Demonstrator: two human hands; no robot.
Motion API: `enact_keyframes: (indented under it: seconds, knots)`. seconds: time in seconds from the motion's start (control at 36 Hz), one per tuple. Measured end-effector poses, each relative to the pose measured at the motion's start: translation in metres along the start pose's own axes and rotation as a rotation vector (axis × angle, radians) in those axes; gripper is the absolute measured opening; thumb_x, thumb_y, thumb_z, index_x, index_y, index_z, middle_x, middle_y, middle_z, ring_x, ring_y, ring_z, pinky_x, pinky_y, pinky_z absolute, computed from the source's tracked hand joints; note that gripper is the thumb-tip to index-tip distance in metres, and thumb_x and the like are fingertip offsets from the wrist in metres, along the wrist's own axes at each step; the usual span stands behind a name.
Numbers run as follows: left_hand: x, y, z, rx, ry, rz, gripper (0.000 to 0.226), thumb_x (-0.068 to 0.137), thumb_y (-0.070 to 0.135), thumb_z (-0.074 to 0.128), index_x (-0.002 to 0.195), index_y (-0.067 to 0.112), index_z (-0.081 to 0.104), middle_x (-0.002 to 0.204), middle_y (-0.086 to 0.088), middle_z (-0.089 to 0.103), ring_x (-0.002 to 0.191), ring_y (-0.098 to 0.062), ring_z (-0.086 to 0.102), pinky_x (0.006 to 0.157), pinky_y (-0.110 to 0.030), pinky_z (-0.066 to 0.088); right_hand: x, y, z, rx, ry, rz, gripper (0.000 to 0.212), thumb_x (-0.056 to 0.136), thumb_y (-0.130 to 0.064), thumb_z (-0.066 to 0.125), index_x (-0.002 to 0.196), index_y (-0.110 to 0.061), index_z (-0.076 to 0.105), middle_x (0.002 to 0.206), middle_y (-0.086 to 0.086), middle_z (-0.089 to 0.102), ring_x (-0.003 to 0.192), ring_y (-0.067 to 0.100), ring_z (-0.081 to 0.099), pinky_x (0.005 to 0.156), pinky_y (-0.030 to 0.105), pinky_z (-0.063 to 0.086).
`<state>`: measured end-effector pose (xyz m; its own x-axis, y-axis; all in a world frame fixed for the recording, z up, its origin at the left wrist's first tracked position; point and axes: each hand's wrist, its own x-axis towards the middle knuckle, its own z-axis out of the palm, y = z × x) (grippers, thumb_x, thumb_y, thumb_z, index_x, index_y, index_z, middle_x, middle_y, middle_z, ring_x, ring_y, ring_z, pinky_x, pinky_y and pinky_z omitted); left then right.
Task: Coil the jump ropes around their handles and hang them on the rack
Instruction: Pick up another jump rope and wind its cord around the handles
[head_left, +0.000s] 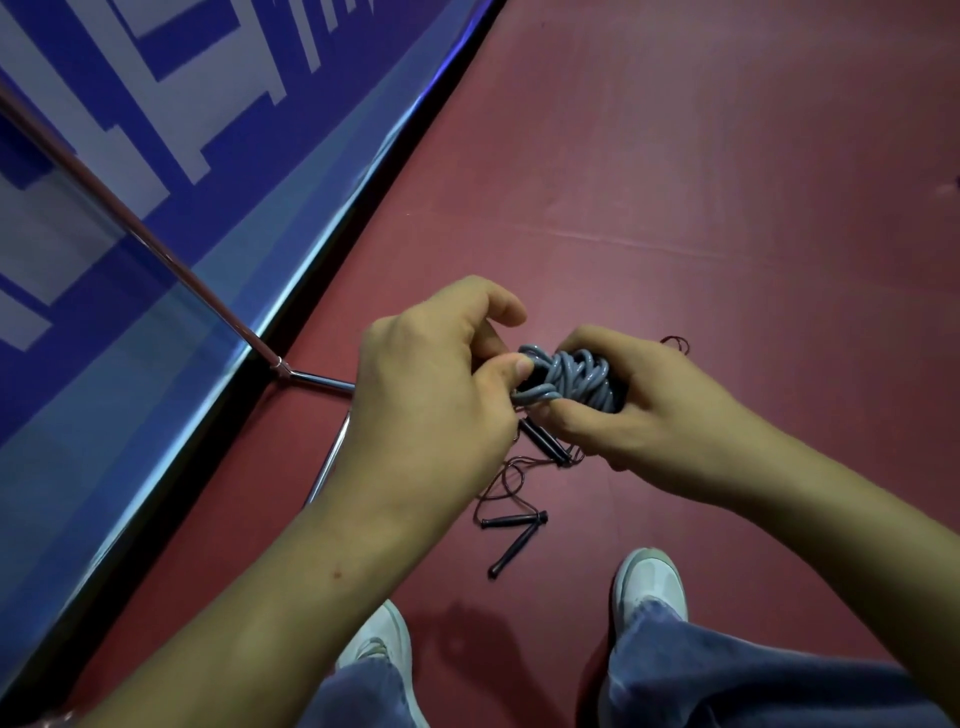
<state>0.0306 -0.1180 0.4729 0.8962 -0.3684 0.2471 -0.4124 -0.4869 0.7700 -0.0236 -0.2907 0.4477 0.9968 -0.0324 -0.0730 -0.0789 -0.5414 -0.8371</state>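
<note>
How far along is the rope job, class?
Done: no rope shows hung on the visible part of the rack. In hand: left grip and right grip hold the grey rope, nearly coiled. Left: hang it, then coil the black-handled rope on the floor.

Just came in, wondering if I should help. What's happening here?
A person holds a glossy grey plastic jump rope wound into a tight bundle. The right hand grips the bundle while the left hand pinches a strand at its end. A thin dark-corded rope with slim black handles lies loose on the dark red floor, near the foot of the chrome rack.
</note>
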Motion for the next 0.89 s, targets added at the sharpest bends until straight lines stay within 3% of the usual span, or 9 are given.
enact_keyframes:
  seconds: [0.11, 0.22, 0.33, 0.47, 0.53, 0.61, 0.64, 0.78, 0.89]
  knots:
    - [0.001, 0.001, -0.002, 0.046, -0.041, -0.005, 0.032, 0.086, 0.013, 0.079, 0.115, 0.025, 0.075, 0.070, 0.013, 0.068, 0.073, 0.000, 0.065, 0.070, -0.010, 0.051, 0.002, 0.000, -0.003, 0.037, -0.042, 0.006, 0.026, 0.083, -0.044, 0.072, 0.097, -0.024, 0.062, 0.069, 0.002, 0.068, 0.052, 0.009, 0.060, 0.051, 0.028, 0.049]
    - [0.001, 0.002, -0.004, 0.077, -0.073, -0.025, 0.039, 0.087, 0.018, 0.078, 0.125, 0.025, 0.072, 0.076, 0.014, 0.071, 0.076, -0.001, 0.066, 0.078, -0.012, 0.050, 0.004, -0.002, -0.007, 0.134, -0.111, 0.030, 0.027, 0.086, -0.035, 0.076, 0.101, -0.017, 0.063, 0.064, 0.000, 0.066, 0.049, 0.007, 0.057, 0.047, 0.017, 0.044]
    - [0.001, 0.002, -0.005, 0.089, -0.075, -0.036, 0.040, 0.088, 0.020, 0.077, 0.127, 0.027, 0.070, 0.077, 0.015, 0.071, 0.079, 0.001, 0.066, 0.078, -0.009, 0.048, 0.003, -0.005, -0.009, 0.162, -0.138, 0.027, 0.041, 0.078, -0.048, 0.073, 0.103, -0.017, 0.063, 0.064, 0.003, 0.065, 0.050, 0.007, 0.058, 0.047, 0.018, 0.044]
    - [0.000, 0.004, -0.004, 0.140, -0.053, 0.001, 0.038, 0.089, 0.016, 0.076, 0.127, 0.023, 0.071, 0.074, 0.014, 0.069, 0.080, 0.002, 0.064, 0.070, -0.001, 0.043, 0.003, -0.007, -0.008, 0.212, -0.124, 0.037, 0.043, 0.079, -0.047, 0.070, 0.103, -0.012, 0.061, 0.062, 0.000, 0.061, 0.050, 0.009, 0.056, 0.048, 0.019, 0.044]
    - [0.000, 0.004, -0.002, 0.191, -0.056, 0.037, 0.032, 0.090, 0.014, 0.074, 0.122, 0.019, 0.074, 0.078, 0.008, 0.070, 0.072, -0.007, 0.064, 0.070, -0.011, 0.049, 0.003, -0.007, -0.009, 0.213, -0.108, 0.036, 0.044, 0.080, -0.047, 0.069, 0.103, -0.010, 0.061, 0.062, 0.001, 0.059, 0.050, 0.011, 0.054, 0.047, 0.022, 0.044]
    - [-0.002, -0.001, 0.002, 0.239, -0.041, 0.103, 0.013, 0.089, 0.010, 0.072, 0.101, 0.012, 0.078, 0.078, 0.000, 0.066, 0.072, -0.017, 0.064, 0.068, -0.039, 0.055, 0.003, -0.008, -0.010, 0.190, -0.103, 0.034, 0.045, 0.078, -0.050, 0.069, 0.101, -0.012, 0.060, 0.063, 0.003, 0.059, 0.050, 0.013, 0.053, 0.046, 0.023, 0.044]
    - [-0.002, -0.002, 0.003, 0.233, -0.040, 0.109, 0.013, 0.089, 0.009, 0.071, 0.099, 0.012, 0.078, 0.078, 0.000, 0.065, 0.073, -0.017, 0.063, 0.068, -0.040, 0.054, 0.002, -0.008, -0.011, 0.179, -0.106, 0.034, 0.046, 0.078, -0.052, 0.069, 0.101, -0.013, 0.061, 0.063, 0.004, 0.060, 0.049, 0.014, 0.054, 0.047, 0.024, 0.044]
    - [-0.003, -0.005, 0.005, 0.166, -0.030, 0.114, 0.018, 0.089, 0.007, 0.071, 0.104, 0.014, 0.077, 0.082, 0.004, 0.065, 0.075, -0.012, 0.064, 0.069, -0.028, 0.050, 0.002, -0.006, -0.012, 0.176, -0.122, 0.039, 0.044, 0.080, -0.053, 0.068, 0.099, -0.014, 0.060, 0.063, 0.007, 0.061, 0.048, 0.016, 0.054, 0.046, 0.023, 0.043]
    - [-0.003, -0.005, 0.007, 0.166, -0.011, 0.120, 0.018, 0.088, 0.006, 0.072, 0.103, 0.013, 0.077, 0.082, 0.005, 0.065, 0.074, -0.010, 0.064, 0.073, -0.022, 0.049, 0.002, -0.004, -0.012, 0.196, -0.135, 0.059, 0.034, 0.090, -0.041, 0.070, 0.100, -0.011, 0.058, 0.062, 0.006, 0.060, 0.048, 0.015, 0.053, 0.045, 0.024, 0.042]
